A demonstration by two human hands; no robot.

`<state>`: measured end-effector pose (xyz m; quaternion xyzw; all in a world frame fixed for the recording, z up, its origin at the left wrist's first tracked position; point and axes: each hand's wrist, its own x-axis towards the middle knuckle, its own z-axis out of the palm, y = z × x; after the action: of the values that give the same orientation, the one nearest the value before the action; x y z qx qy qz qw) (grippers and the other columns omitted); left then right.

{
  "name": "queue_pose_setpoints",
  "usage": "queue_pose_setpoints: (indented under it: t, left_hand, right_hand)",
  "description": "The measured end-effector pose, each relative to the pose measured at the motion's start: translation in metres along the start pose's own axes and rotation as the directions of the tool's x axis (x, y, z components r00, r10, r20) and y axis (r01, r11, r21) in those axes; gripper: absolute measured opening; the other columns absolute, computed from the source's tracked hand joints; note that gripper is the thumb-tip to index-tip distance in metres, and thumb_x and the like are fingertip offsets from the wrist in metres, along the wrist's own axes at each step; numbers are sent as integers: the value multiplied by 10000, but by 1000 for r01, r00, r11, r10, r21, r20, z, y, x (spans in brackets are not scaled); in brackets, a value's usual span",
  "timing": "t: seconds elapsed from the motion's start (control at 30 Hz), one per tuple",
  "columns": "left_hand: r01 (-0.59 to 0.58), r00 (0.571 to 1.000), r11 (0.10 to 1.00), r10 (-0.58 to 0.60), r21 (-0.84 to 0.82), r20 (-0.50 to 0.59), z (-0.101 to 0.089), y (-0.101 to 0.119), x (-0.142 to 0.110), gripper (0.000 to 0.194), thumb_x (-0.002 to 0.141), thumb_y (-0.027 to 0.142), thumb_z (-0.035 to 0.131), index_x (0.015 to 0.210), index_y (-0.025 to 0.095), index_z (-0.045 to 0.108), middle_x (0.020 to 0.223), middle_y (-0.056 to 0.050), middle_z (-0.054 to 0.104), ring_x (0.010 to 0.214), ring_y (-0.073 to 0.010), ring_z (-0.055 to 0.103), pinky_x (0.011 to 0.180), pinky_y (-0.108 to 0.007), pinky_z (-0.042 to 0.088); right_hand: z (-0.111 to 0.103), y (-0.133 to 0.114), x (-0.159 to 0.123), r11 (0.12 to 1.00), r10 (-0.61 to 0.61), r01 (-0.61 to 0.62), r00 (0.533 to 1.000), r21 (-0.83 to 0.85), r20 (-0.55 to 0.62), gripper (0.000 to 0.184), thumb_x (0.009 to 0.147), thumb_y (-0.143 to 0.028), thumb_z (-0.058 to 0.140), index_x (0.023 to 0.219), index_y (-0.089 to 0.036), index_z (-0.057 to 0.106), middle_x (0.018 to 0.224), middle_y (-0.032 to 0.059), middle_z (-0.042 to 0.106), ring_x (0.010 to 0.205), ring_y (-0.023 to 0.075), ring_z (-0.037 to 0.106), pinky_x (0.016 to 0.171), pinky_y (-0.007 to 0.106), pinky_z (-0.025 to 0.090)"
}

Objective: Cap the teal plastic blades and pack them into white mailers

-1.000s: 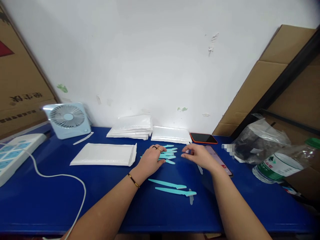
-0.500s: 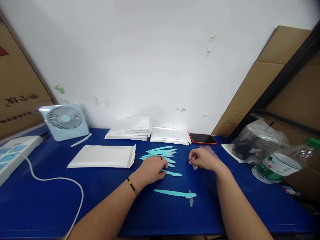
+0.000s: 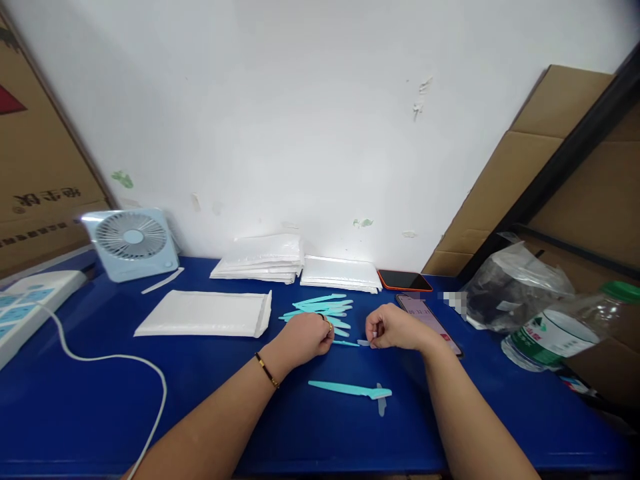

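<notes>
My left hand [image 3: 304, 339] is closed around the handle of a turquoise eyebrow razor [image 3: 346, 343], whose blade end points right. Facing it, my right hand [image 3: 395, 327] pinches a small translucent blade cap [image 3: 363, 343] close to the razor's tip; whether the two touch I cannot tell. Just beyond my left hand lies a loose pile of turquoise eyebrow razors [image 3: 325, 307]. Nearer to me, a single eyebrow razor [image 3: 345, 389] rests on the blue table [image 3: 280, 427], its head lying across another translucent cap [image 3: 381, 407].
White padded envelopes [image 3: 260, 257] are stacked by the wall, with one envelope [image 3: 203, 313] lying in front. Two phones, one red-edged [image 3: 405, 280] and one lit [image 3: 435, 320], lie at right, near a water bottle [image 3: 555, 333]. A fan [image 3: 133, 243], power strip [image 3: 35, 300] and white cable [image 3: 163, 393] occupy the left.
My right hand has moved left with the cap, toward the razor. The razor in my left hand has turned, so its head looks narrower and its fingers have closed on the handle.
</notes>
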<state>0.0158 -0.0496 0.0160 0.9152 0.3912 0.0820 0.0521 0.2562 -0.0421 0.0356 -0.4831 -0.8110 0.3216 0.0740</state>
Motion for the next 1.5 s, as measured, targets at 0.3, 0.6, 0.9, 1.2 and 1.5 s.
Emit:
queue_pose_setpoints:
  t: [0.3, 0.6, 0.9, 1.2, 1.5]
  left_hand:
    - [-11, 1000, 1000, 11, -23, -2, 2, -2, 1, 168, 776, 194, 474, 779, 190, 642, 756, -48, 654, 721, -183, 594, 617, -250, 412]
    - [-6, 1000, 1000, 6, -9, 17, -1, -4, 0, 159, 764, 178, 481, 777, 188, 639, 759, -47, 653, 724, -173, 592, 622, -239, 411]
    - [-6, 1000, 1000, 6, -15, 12, -1, -6, 0, 180, 788, 198, 465, 792, 182, 644, 772, -60, 654, 733, -183, 594, 628, -248, 412]
    - [41, 999, 999, -41, -18, -20, 4, -5, 4, 202, 847, 214, 427, 820, 172, 622, 798, -63, 625, 803, -186, 580, 712, -271, 426]
    - [-240, 957, 933, 274, -268, 96, -2, 19, -10, 333, 666, 470, 672, 903, 241, 625, 836, 3, 618, 760, -149, 566, 641, -230, 399]
  right_hand:
    - [7, -7, 4, 996, -80, 80, 997, -48, -6, 121, 582, -127, 575, 650, -166, 667, 628, -7, 659, 555, 111, 570, 501, 181, 399]
    - [9, -10, 4, 996, -72, 71, 997, -62, -21, 133, 579, -116, 571, 650, -160, 675, 629, -2, 661, 561, 109, 570, 514, 179, 404]
    - [9, -6, 3, 994, -75, 74, 997, -80, -8, 142, 566, -104, 564, 638, -167, 668, 613, -9, 648, 538, 107, 556, 489, 178, 394]
    - [22, -18, 17, 997, -61, 56, 991, -47, -122, 130, 622, -116, 567, 678, -172, 671, 617, -7, 638, 574, 109, 568, 515, 178, 388]
    - [-9, -10, -12, 993, -121, 116, 965, 35, 234, 299, 543, -279, 744, 822, -183, 694, 762, -13, 607, 604, 96, 526, 532, 178, 405]
